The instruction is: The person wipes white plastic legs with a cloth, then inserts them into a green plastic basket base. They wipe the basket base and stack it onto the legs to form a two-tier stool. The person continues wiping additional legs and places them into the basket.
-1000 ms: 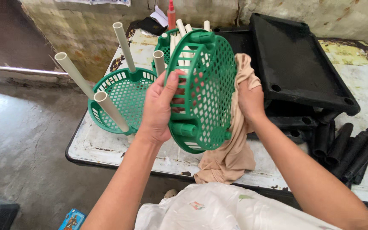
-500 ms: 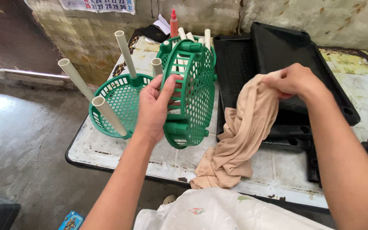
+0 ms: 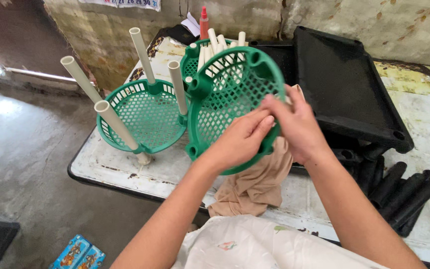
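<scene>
Head view: worn white table (image 3: 175, 169), concrete floor (image 3: 26, 164).

We see soft daylight, brightest on the grey concrete floor (image 3: 21, 149) far to the left of our hands, where a pale glare washes out its surface. It falls evenly on the round green plastic mesh basket (image 3: 225, 99) that our left hand (image 3: 242, 139) and right hand (image 3: 299, 124) hold, leaving only faint shadows beneath. The black plastic tray (image 3: 344, 84) just beyond the right hand swallows detail. Focus stays sharp at centre; straight lines bow towards the edges, and our forearms stretch wide.
</scene>
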